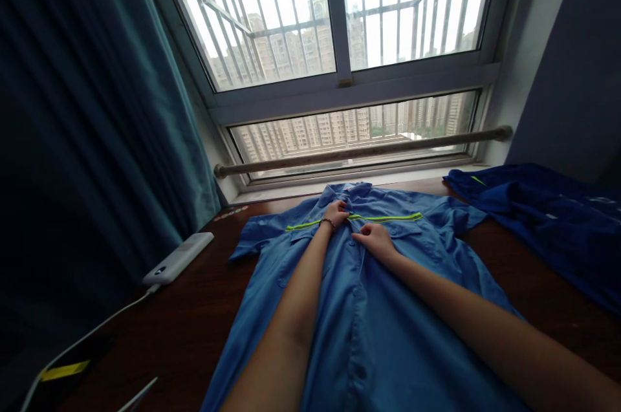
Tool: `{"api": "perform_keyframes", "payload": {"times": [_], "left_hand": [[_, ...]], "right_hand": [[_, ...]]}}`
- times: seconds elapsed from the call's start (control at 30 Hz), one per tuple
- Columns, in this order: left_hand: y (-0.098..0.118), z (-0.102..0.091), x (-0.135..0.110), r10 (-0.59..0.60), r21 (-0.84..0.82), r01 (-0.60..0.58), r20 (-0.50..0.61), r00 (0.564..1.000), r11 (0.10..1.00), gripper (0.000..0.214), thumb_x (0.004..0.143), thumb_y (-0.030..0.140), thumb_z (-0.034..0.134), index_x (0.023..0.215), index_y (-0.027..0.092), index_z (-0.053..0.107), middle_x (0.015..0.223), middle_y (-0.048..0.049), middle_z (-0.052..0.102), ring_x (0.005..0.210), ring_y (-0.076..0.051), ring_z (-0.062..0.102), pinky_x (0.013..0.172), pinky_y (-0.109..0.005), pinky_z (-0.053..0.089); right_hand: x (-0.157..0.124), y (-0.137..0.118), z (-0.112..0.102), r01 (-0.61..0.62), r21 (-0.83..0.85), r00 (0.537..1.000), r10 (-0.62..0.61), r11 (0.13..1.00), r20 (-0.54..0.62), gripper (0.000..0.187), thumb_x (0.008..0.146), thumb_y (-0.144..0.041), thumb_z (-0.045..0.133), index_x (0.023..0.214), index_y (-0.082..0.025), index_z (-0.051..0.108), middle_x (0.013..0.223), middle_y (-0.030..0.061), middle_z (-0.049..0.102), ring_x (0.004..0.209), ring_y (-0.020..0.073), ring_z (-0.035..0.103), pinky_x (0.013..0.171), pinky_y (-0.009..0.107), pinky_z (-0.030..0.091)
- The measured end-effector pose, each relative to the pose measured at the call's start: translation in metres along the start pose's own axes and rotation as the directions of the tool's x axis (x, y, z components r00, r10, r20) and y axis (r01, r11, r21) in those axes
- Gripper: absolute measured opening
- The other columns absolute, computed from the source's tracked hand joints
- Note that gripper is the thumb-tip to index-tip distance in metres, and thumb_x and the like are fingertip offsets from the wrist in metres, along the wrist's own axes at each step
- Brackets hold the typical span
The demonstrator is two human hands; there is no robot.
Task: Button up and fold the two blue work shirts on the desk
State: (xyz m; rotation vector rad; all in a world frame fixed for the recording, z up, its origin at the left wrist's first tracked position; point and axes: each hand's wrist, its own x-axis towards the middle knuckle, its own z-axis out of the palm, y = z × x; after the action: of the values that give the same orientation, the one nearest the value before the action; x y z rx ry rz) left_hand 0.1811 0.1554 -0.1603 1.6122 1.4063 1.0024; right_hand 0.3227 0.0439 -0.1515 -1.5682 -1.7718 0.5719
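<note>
A light blue short-sleeved shirt (pixel 398 328) lies spread front side up, its collar towards the window. A bright yellow-green stripe (pixel 388 218) crosses the chest, and a buttoned placket (pixel 356 321) runs down the middle. At the upper placket, just below the collar, my left hand (pixel 336 213) is closed on the fabric; a beaded bracelet circles that wrist. Slightly lower and to the right, my right hand (pixel 376 240) pinches the placket edge beside the stripe. The fingers hide whichever button or buttonhole lies between them.
Darker blue clothing (pixel 543 218) lies at the right on the brown wooden surface (pixel 194 315). A white power bank (pixel 179 258) with a white cable (pixel 97 328) sits at the left, near a blue curtain (pixel 179 140). Behind the shirt, a rail (pixel 363 153) spans the window.
</note>
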Motion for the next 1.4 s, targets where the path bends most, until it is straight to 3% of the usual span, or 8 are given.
{"api": "perform_keyframes", "payload": {"times": [0.23,0.33,0.5,0.7,0.8,0.93,1.07,1.4], "left_hand": [[0.011,-0.005,-0.038,0.031,-0.026,-0.03,0.046,0.998,0.999,0.026,0.073,0.01,0.05,0.098,0.012,0.042,0.068,-0.0001,0.057,0.062,-0.011,0.058,0.063,-0.026,0.049],[0.013,-0.003,-0.073,0.155,0.102,-0.161,0.064,0.986,0.982,0.03,0.07,0.006,0.051,0.099,0.012,0.042,0.089,-0.0066,0.058,0.084,-0.014,0.058,0.078,-0.03,0.045],[0.022,0.003,-0.132,0.458,0.479,-0.534,0.276,0.845,0.697,0.025,0.078,0.013,0.041,0.101,0.015,0.05,0.11,-0.0104,0.051,0.102,-0.019,0.048,0.092,-0.035,0.035],[0.038,0.002,-0.147,0.441,0.658,-0.585,0.398,0.804,0.473,0.019,0.081,0.015,0.038,0.082,0.014,0.056,0.09,-0.0103,0.055,0.089,-0.021,0.049,0.082,-0.035,0.038],[0.039,0.0,-0.144,0.424,0.645,-0.564,0.38,0.822,0.516,0.014,0.079,0.015,0.042,0.079,0.015,0.056,0.084,-0.0082,0.054,0.083,-0.019,0.049,0.077,-0.032,0.039],[0.036,-0.011,-0.135,0.319,0.525,-0.466,0.349,0.881,0.712,0.011,0.068,0.017,0.055,0.079,0.016,0.056,0.072,-0.0017,0.053,0.065,-0.013,0.049,0.062,-0.023,0.039],[0.032,-0.022,-0.127,0.208,0.37,-0.361,0.393,0.896,0.856,0.017,0.062,0.017,0.06,0.079,0.015,0.057,0.065,0.0015,0.053,0.06,-0.011,0.048,0.055,-0.019,0.037],[0.036,-0.016,-0.133,0.244,0.493,-0.314,0.203,0.948,0.811,0.008,0.06,0.02,0.061,0.057,0.015,0.054,0.055,0.0019,0.053,0.054,-0.011,0.049,0.051,-0.021,0.036]], "right_hand": [[0.005,0.006,0.006,-0.015,0.214,1.0,0.02,0.977,-0.023,0.03,0.059,-0.043,0.061,0.068,-0.014,0.062,0.067,0.0036,0.063,0.064,0.0166,0.058,0.058,0.024,0.04],[0.005,0.008,0.008,-0.044,0.233,0.995,0.063,0.971,-0.072,0.029,0.061,-0.043,0.059,0.067,-0.014,0.061,0.066,0.004,0.063,0.064,0.0166,0.058,0.057,0.024,0.039],[0.001,0.006,0.008,-0.063,0.231,0.987,0.095,0.971,-0.129,0.028,0.061,-0.043,0.058,0.066,-0.015,0.059,0.065,0.004,0.063,0.063,0.0168,0.057,0.057,0.025,0.039],[-0.002,0.005,0.007,-0.048,0.235,0.989,0.079,0.971,-0.122,0.027,0.061,-0.042,0.057,0.065,-0.015,0.058,0.065,0.0042,0.062,0.061,0.0167,0.056,0.057,0.025,0.039],[-0.002,0.005,0.007,-0.038,0.259,0.99,0.072,0.965,-0.121,0.027,0.061,-0.042,0.057,0.066,-0.015,0.058,0.065,0.0039,0.062,0.062,0.0166,0.057,0.058,0.025,0.04],[-0.003,0.005,0.008,0.002,0.271,0.995,0.026,0.962,-0.1,0.026,0.061,-0.04,0.057,0.067,-0.015,0.058,0.064,0.0027,0.061,0.062,0.0155,0.057,0.057,0.024,0.04],[-0.005,0.003,0.008,0.037,0.273,0.998,-0.023,0.961,-0.053,0.024,0.061,-0.038,0.059,0.067,-0.014,0.06,0.065,0.0027,0.062,0.063,0.0149,0.057,0.058,0.023,0.041],[-0.006,-0.01,-0.017,-0.172,0.581,0.937,-0.051,0.796,0.347,0.017,0.065,-0.025,0.057,0.073,-0.013,0.064,0.062,0.0017,0.062,0.056,0.0117,0.057,0.048,0.019,0.044]]}}
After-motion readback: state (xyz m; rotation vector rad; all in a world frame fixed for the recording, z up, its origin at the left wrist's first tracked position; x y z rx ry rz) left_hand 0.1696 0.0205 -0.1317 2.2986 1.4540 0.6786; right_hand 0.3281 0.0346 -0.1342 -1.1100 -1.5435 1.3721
